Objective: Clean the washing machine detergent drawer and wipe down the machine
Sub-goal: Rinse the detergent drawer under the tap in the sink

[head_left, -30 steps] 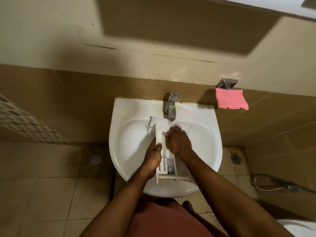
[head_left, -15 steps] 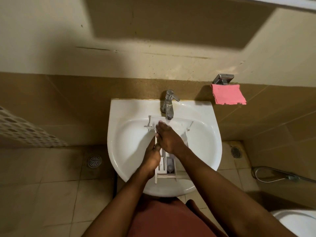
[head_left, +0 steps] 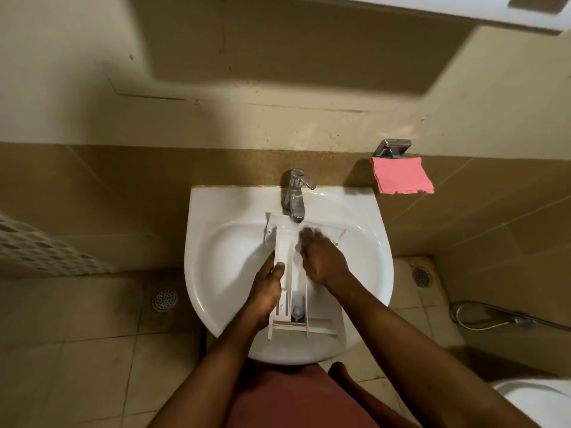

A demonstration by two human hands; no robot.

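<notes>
Head view: your left hand grips the white plastic detergent drawer. Your right hand touches its far end; blur hides the finger curl.

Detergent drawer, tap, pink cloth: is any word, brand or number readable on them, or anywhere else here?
No readable text anywhere in this view.
Detergent drawer: nothing legible; its moulded details are too small and blurred.
Tap: no brand mark shows.
Pink cloth and sink: no writing.
</notes>
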